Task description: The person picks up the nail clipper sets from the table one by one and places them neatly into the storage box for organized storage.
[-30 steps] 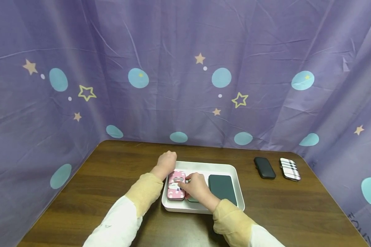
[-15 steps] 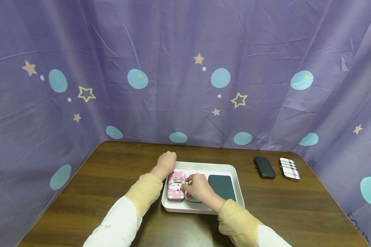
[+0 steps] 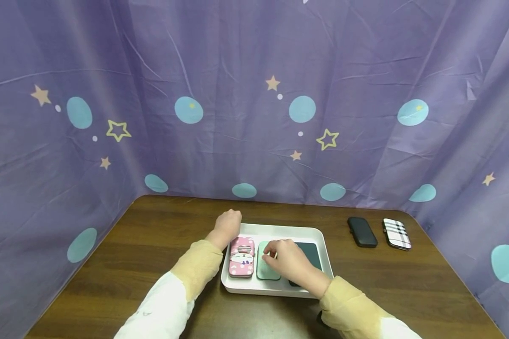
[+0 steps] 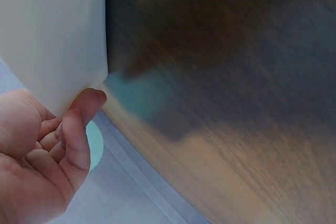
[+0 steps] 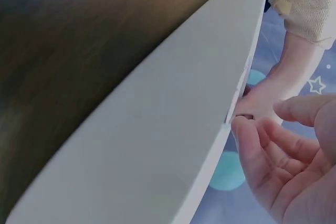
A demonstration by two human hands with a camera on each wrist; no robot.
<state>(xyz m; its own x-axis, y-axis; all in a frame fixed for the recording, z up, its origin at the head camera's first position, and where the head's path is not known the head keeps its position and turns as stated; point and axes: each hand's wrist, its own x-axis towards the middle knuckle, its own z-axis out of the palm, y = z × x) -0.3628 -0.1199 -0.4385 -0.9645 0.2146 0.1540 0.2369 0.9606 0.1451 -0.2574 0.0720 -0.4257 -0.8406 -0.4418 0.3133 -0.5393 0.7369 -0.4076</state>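
A white tray (image 3: 275, 293) lies on the table with three flat cases in it. On its left side is a pink cartoon-print case (image 3: 241, 269), in the middle a light green case (image 3: 266, 272), and on the right a dark green case (image 3: 311, 254), partly hidden by my right wrist. My left hand (image 3: 228, 223) holds the tray's far left corner; in the left wrist view its fingers (image 4: 86, 103) are curled at the white corner. Over the light green case hovers my right hand (image 3: 289, 258), thumb and fingers apart with nothing between them.
To the right of the tray, a black case (image 3: 362, 231) and a white plaid case (image 3: 397, 234) lie on the brown wooden table (image 3: 407, 287). A purple curtain (image 3: 246, 94) with stars and blue ovals hangs behind the table and along both sides.
My right hand has come away from the gap beside the pink case and moved right, uncovering the light green case. The left hand stays at the tray's corner.
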